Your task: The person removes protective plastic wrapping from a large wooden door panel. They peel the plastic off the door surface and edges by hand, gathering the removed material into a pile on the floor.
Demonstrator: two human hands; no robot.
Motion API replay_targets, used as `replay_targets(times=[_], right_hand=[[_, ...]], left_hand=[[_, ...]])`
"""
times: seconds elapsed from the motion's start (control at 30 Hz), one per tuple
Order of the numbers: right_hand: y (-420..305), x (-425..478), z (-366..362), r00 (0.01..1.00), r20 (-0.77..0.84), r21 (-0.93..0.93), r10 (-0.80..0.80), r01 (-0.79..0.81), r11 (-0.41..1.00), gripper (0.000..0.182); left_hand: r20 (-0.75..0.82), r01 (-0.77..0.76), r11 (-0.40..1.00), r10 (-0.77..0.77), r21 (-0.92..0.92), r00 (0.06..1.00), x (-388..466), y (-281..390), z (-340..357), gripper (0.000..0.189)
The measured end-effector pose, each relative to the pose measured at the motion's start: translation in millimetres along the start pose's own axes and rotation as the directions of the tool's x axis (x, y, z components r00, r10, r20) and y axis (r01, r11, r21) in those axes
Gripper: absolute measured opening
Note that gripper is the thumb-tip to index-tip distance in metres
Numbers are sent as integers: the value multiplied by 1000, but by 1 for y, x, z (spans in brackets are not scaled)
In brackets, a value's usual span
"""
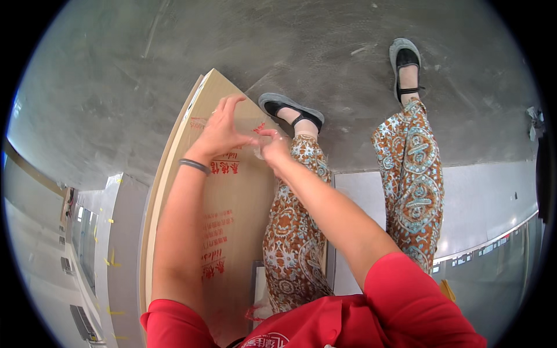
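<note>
A tall light wood-toned door panel (243, 195) stands on edge in front of me, its face covered in clear plastic film printed in red. My left hand (224, 130) is over the panel near its far end, thumb and fingers spread apart, the thumb close to my other hand. Bunched clear film (261, 148) is pinched between the thumb and fingers of my right hand (274, 148). How much film touches my left thumb cannot be made out.
The panel's narrow edge (174, 148) has another board beside it. My shoes (292, 111) rest on the grey concrete floor (339, 52), one close to the panel. Further wrapped panels (126, 226) with yellow tape stand at the left. A pale flat surface (483, 200) lies at the right.
</note>
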State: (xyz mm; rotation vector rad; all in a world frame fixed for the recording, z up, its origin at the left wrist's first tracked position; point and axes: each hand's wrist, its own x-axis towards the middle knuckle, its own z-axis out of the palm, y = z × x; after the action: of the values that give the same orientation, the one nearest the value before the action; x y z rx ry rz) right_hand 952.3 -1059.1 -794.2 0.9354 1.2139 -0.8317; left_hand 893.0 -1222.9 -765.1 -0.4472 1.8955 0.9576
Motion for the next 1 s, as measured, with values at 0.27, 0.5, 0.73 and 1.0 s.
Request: replay_targets(times=[0.27, 0.5, 0.73, 1.0], right_hand=[[-15, -69, -7, 982, 26, -148, -188, 190, 971, 23], [1, -22, -24, 962, 120, 294, 247, -272, 916, 51], [42, 113, 47, 912, 161, 54, 376, -389, 920, 57], [105, 112, 38, 995, -99, -421, -10, -33, 907, 37]], left_hand=[[268, -256, 811, 128, 527, 955, -33, -11, 30, 10], [66, -43, 926, 19, 376, 998, -55, 3, 39, 19], [0, 40, 939, -43, 341, 999, -56, 19, 68, 29], [186, 96, 953, -154, 288, 971, -68, 16, 51, 34]])
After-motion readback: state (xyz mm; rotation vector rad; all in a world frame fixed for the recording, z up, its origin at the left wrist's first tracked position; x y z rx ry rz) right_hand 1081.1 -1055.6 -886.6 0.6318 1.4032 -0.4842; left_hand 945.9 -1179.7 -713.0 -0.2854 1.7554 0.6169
